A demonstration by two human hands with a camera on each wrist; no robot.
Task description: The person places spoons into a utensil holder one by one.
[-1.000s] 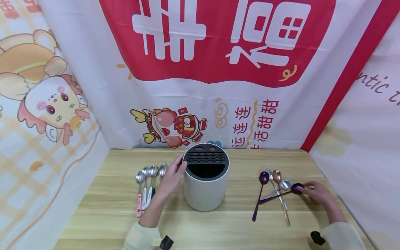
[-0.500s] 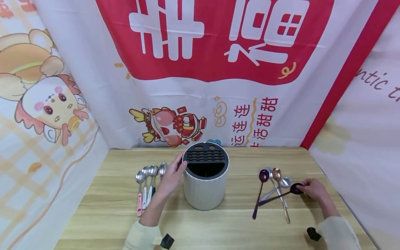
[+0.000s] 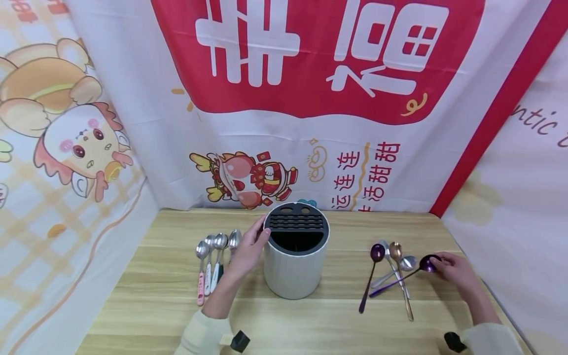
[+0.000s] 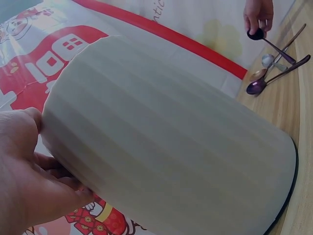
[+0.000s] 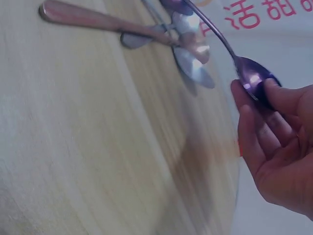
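My right hand (image 3: 456,270) pinches a dark purple spoon (image 3: 427,265) by its bowl, between thumb and fingers. In the right wrist view, this purple spoon (image 5: 254,78) is tilted with its bowl up in the hand (image 5: 279,142). A second purple spoon (image 3: 376,254), a copper-coloured spoon (image 3: 395,251) and silver spoons (image 3: 407,264) lie crossed on the table beside it. My left hand (image 3: 246,252) holds the upper left side of a white round utensil holder (image 3: 293,276), thumb near its rim. The holder stands upright, with a black slotted lid insert (image 3: 296,222) and a half-round opening.
Several spoons with coloured handles (image 3: 201,286) lie left of the holder, partly behind my left forearm. Printed cloth walls (image 3: 293,128) stand along the back and both sides of the wooden table (image 3: 337,320).
The purple spoon's bowl has risen and shifted slightly right with my right hand, its handle end still near the other spoons. The left hand stays on the holder. The head view has shifted slightly.
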